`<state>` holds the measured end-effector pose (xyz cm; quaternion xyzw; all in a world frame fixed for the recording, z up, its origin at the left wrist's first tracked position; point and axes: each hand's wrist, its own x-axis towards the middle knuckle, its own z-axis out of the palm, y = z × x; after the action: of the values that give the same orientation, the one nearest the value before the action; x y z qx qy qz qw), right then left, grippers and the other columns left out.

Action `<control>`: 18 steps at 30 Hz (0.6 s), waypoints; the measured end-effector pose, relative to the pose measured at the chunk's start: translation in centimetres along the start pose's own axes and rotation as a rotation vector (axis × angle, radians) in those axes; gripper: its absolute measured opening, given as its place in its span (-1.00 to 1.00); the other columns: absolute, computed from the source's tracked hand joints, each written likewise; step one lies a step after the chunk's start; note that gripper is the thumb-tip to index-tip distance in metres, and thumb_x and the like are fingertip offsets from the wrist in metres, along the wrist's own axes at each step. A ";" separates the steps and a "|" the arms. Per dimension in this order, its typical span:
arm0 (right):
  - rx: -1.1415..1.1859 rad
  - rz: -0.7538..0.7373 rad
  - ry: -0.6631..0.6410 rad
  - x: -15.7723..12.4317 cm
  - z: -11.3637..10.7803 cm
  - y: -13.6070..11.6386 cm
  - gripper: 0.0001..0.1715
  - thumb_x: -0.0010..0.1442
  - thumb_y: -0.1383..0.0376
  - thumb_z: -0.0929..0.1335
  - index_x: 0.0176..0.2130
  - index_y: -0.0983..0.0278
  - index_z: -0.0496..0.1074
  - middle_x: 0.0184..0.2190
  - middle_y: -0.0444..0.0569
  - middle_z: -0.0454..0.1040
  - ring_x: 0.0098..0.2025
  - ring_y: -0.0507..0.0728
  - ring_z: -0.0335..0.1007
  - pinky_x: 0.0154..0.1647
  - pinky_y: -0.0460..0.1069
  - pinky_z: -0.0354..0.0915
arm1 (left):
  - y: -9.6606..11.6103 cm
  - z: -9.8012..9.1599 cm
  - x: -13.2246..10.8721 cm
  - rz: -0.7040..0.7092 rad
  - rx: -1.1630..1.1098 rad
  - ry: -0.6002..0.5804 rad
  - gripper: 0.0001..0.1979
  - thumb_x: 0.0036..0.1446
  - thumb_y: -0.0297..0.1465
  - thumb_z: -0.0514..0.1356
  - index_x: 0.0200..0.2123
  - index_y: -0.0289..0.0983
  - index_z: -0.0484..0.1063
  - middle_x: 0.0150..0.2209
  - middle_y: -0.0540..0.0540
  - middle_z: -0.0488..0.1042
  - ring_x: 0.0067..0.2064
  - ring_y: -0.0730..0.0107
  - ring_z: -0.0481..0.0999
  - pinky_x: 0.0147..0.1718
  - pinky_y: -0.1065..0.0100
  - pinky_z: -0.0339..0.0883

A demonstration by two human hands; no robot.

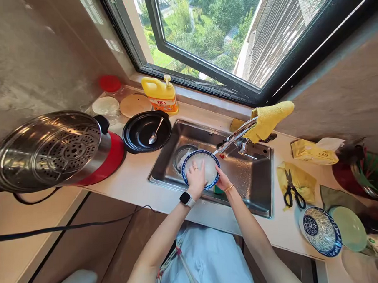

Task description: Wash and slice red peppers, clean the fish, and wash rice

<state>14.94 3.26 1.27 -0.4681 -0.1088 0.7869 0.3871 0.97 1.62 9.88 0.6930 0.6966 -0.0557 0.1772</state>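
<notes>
A round bowl (216,158) with a blue patterned rim is held over the sink, a whitish, cloudy content filling it. My right hand (223,179) grips its right edge, the thumb near the rim. Inside the bowl lies my left hand (196,174), open with the fingers spread on the white content; their tips are partly hidden. The faucet spout (222,147) reaches down to the bowl's upper right edge. Beneath the bowl's left side, a clear round dish (179,156) sits in the sink, partly covered. Something green (218,190) shows under the bowl.
The steel sink (260,188) surrounds the work. To its left stand a black pan (135,137) with a spoon (155,131), a large steamer (98,149) and a yellow jug (160,92). Scissors (291,189) and a patterned bowl (323,231) lie right. A yellow cloth (269,119) drapes the faucet.
</notes>
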 end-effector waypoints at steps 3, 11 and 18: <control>-0.018 0.005 0.000 -0.3 0.0 0.1 -0.68 0.30 0.18 0.23 -0.06 0.22 0.45 -0.18 -0.07 0.61 -0.07 0.15 0.53 0.00 0.07 0.43 | 1.0 0.1 1.0 -0.047 -0.053 -0.046 -0.41 0.12 -0.36 0.23 0.23 -0.18 0.22 0.22 -0.45 0.19 0.03 -0.06 0.39 -0.20 0.12 0.40; -0.005 0.016 -0.006 -1.2 -1.3 0.6 -0.62 0.28 0.09 0.24 -0.05 0.23 0.45 -0.18 -0.05 0.61 -0.02 0.18 0.51 0.02 0.11 0.43 | 2.7 -0.7 1.3 -0.003 -0.249 -0.092 -0.61 0.29 -0.49 -0.13 0.06 -0.31 0.37 0.04 -0.39 0.35 -0.04 0.06 0.46 -0.18 0.20 0.41; 0.024 -0.024 -0.005 -2.7 -1.0 0.0 -0.60 0.26 0.10 0.26 -0.02 0.23 0.45 -0.11 -0.04 0.59 0.04 0.16 0.47 0.10 0.09 0.38 | 2.7 -1.9 -3.4 0.170 0.026 -0.050 -0.41 0.13 -0.34 0.23 0.24 -0.19 0.23 0.31 -0.37 0.10 0.28 -0.21 0.12 0.12 -0.15 0.13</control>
<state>16.48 1.19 2.50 -0.4603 -0.1060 0.7845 0.4018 3.20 -0.87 13.22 0.7502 0.6299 -0.0669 0.1896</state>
